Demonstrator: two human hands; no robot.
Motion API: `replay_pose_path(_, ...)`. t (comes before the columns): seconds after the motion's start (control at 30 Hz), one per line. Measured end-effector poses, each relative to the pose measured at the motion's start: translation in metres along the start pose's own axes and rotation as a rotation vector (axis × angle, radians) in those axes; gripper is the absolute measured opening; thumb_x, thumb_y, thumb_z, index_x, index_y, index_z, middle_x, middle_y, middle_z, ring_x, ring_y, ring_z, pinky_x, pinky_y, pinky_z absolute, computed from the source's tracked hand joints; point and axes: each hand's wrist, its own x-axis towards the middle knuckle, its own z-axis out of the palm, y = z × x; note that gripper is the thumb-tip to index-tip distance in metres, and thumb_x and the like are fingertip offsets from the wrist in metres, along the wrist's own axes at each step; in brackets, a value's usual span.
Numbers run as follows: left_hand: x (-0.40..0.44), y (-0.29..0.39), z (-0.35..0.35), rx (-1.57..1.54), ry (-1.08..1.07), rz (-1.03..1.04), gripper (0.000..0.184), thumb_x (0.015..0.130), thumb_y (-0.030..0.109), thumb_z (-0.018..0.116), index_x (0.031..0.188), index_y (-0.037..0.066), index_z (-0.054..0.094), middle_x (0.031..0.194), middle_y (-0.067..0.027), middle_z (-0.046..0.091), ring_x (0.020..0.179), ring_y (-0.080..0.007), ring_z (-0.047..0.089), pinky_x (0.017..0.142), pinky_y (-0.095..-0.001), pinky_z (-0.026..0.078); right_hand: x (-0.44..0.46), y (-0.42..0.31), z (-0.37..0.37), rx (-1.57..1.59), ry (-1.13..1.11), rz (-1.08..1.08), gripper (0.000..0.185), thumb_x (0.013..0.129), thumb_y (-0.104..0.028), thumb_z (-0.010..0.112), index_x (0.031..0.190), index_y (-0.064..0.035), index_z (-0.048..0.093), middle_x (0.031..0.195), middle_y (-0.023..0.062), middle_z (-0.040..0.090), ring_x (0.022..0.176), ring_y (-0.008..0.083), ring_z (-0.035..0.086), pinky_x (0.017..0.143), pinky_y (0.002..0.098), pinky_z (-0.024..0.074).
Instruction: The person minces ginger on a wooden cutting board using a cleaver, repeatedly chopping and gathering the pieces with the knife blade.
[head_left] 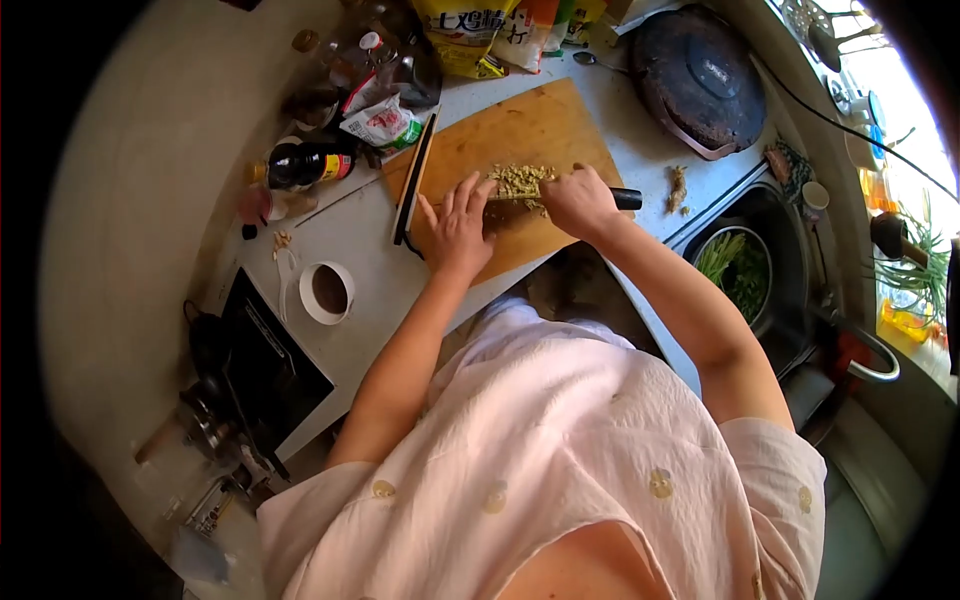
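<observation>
A wooden cutting board (pixel 555 115) lies on the counter with a heap of chopped yellowish pieces (pixel 522 180) on it. My right hand (pixel 580 203) is closed on a knife, whose black handle (pixel 627 199) sticks out to the right of the fist. The blade runs leftward along the near side of the heap and is partly hidden. At the blade's left end, my left hand (pixel 460 225) rests with its fingers spread, the fingertips by the blade and the pieces. A pair of chopsticks (pixel 416 180) lies along the board's left edge, beside that hand.
A white bowl (pixel 327 292) and a black cooktop (pixel 270 360) are at the left. Bottles (pixel 310 165) and seasoning bags (pixel 465 35) stand behind. A dark round pan (pixel 698 75) sits back right, a ginger-like root (pixel 678 190) near the sink (pixel 790 270), which holds greens (pixel 735 265).
</observation>
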Motion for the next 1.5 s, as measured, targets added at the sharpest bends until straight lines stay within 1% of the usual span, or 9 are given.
replay_pose_path(0.1,-0.004,0.020,0.010,0.060,0.029,0.062,0.078,0.069,0.015,0.081,0.136,0.022,0.043,0.146,0.0022,0.040,0.137,-0.0227,0.037,0.114,-0.0695,0.003,-0.016,0.016,0.026,0.013,0.105,0.009,0.013,0.084,-0.022,0.059,0.079,-0.0104,0.063,0.071,0.0095,0.069,0.067,0.0293,0.067,0.079,0.0388,0.0490)
replay_pose_path(0.23,-0.002,0.043,-0.006,-0.063,0.000,-0.071,0.077,0.070,0.018,0.080,0.138,0.016,0.043,0.147,0.0002,0.041,0.139,-0.0215,0.036,0.114,-0.0679,0.000,-0.015,0.029,0.018,0.047,0.313,-0.073,0.013,0.084,-0.023,0.059,0.079,-0.0120,0.063,0.063,0.0092,0.065,0.062,0.0280,0.065,0.079,0.0379,0.0479)
replay_pose_path(0.53,-0.013,0.080,0.019,-0.136,-0.041,0.017,0.081,0.073,0.018,0.078,0.144,0.014,0.038,0.148,-0.0023,0.039,0.140,-0.0230,0.033,0.115,-0.0666,0.004,-0.036,0.079,-0.002,0.120,0.074,-0.210,0.018,0.081,-0.026,0.069,0.076,-0.0086,0.068,0.073,0.0117,0.066,0.077,0.0331,0.065,0.076,0.0418,0.0521)
replay_pose_path(0.8,0.010,0.055,0.010,-0.068,-0.022,-0.097,0.080,0.073,0.019,0.078,0.143,0.013,0.040,0.146,-0.0038,0.042,0.141,-0.0228,0.033,0.115,-0.0660,0.001,0.032,0.094,-0.010,0.005,0.111,-0.409,0.021,0.083,-0.029,0.064,0.073,-0.0102,0.067,0.066,0.0112,0.065,0.067,0.0324,0.064,0.064,0.0429,0.0518)
replay_pose_path(0.97,0.010,0.045,0.011,-0.014,-0.023,-0.151,0.082,0.073,0.020,0.079,0.144,0.015,0.038,0.148,-0.0022,0.040,0.142,-0.0216,0.032,0.115,-0.0669,0.001,0.018,0.069,0.007,-0.082,0.091,-0.282,0.020,0.088,-0.033,0.061,0.084,-0.0140,0.067,0.068,0.0097,0.066,0.067,0.0311,0.065,0.068,0.0422,0.0512)
replay_pose_path(1.07,0.002,0.058,0.026,0.215,0.113,0.101,0.081,0.073,0.018,0.078,0.144,0.019,0.039,0.150,0.0008,0.038,0.143,-0.0206,0.031,0.115,-0.0671,0.004,-0.014,0.083,0.039,0.054,0.356,-0.261,0.016,0.086,-0.030,0.063,0.087,-0.0140,0.064,0.063,0.0091,0.064,0.062,0.0291,0.063,0.067,0.0405,0.0502)
replay_pose_path(1.2,0.004,0.034,0.021,-0.039,0.007,-0.120,0.083,0.072,0.012,0.077,0.144,0.021,0.036,0.151,0.0017,0.035,0.144,-0.0204,0.029,0.115,-0.0674,0.005,0.002,0.049,0.009,-0.103,0.125,-0.187,0.010,0.085,-0.020,0.059,0.085,-0.0129,0.065,0.063,0.0087,0.065,0.064,0.0278,0.064,0.077,0.0389,0.0478)
replay_pose_path(1.23,0.004,0.023,0.021,-0.019,0.066,-0.058,0.085,0.072,0.012,0.078,0.144,0.020,0.035,0.152,0.0010,0.034,0.145,-0.0208,0.028,0.115,-0.0675,0.004,0.007,0.043,-0.004,-0.123,0.078,-0.179,0.011,0.083,-0.017,0.057,0.086,-0.0124,0.066,0.067,0.0097,0.067,0.066,0.0286,0.065,0.081,0.0396,0.0466)
replay_pose_path(1.5,0.013,0.048,0.019,-0.004,0.043,-0.023,0.085,0.069,0.017,0.081,0.142,0.018,0.037,0.150,-0.0009,0.037,0.143,-0.0219,0.031,0.117,-0.0645,0.005,-0.002,0.068,0.020,0.061,0.221,-0.158,0.014,0.086,-0.025,0.059,0.082,-0.0135,0.065,0.067,0.0093,0.067,0.068,0.0291,0.066,0.082,0.0429,0.0470)
